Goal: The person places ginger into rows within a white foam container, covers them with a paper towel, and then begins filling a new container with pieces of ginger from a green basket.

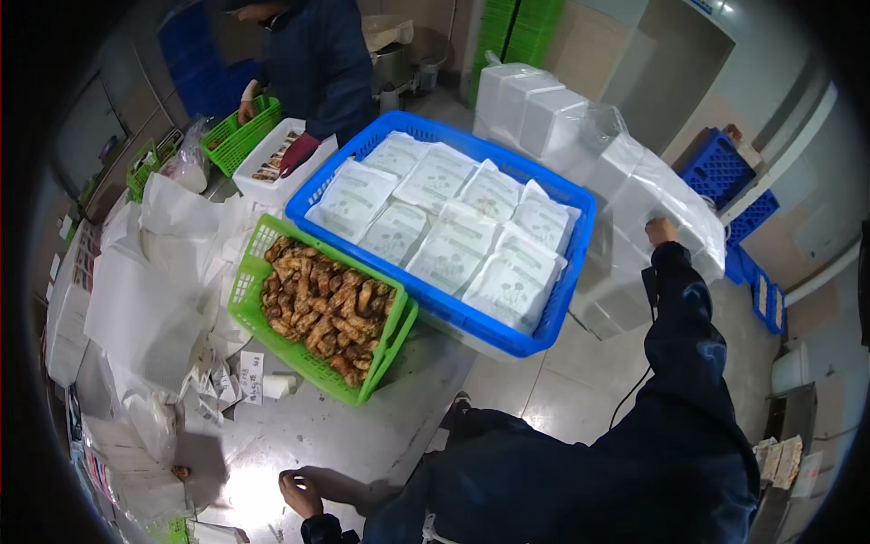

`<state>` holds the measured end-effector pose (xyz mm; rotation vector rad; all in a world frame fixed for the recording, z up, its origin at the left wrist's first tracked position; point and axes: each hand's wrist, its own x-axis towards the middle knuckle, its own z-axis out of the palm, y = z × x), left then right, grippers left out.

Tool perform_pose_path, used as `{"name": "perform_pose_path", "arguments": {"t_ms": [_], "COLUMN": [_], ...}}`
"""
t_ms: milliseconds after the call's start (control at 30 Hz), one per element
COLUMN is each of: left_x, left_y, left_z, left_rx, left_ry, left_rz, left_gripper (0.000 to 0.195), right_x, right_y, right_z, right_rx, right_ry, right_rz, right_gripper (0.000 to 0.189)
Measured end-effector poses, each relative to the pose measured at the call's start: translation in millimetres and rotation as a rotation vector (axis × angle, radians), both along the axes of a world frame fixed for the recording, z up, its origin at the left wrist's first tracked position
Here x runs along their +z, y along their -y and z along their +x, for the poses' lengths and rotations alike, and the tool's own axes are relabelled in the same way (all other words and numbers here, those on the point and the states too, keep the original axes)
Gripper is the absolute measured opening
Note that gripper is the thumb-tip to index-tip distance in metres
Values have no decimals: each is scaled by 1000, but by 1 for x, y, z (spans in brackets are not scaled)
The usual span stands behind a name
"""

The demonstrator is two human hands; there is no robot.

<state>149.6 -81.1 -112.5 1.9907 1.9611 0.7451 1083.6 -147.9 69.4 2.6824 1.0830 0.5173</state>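
Note:
My left hand hovers over or rests on the metal table, with fingers loosely curled and nothing visible in them. Stretched out to the right, my right hand is closed at the clear plastic film around several white foam boxes; whether it grips the film is hidden. Before me, a green basket holds a heap of brown, knobbly mushrooms. It stands against a large blue crate, in which several printed white packets lie in rows.
A co-worker stands at the far side, one hand in another green basket. Beside it is a white foam box with packed items. White sheets and paper slips cover the table's left. Blue crates stand right.

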Motion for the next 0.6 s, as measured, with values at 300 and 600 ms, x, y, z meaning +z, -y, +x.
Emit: {"name": "perform_pose_path", "arguments": {"t_ms": [300,600], "left_x": [-27,-2], "left_y": [-33,17], "left_z": [33,98], "left_rx": [169,189], "left_ry": [29,45], "left_rz": [-256,-141], "left_gripper": [24,22], "right_x": [6,51], "right_y": [72,1], "right_z": [86,98], "right_rx": [9,107], "right_ry": [-170,-334], "right_rz": [159,356], "right_gripper": [23,37]}}
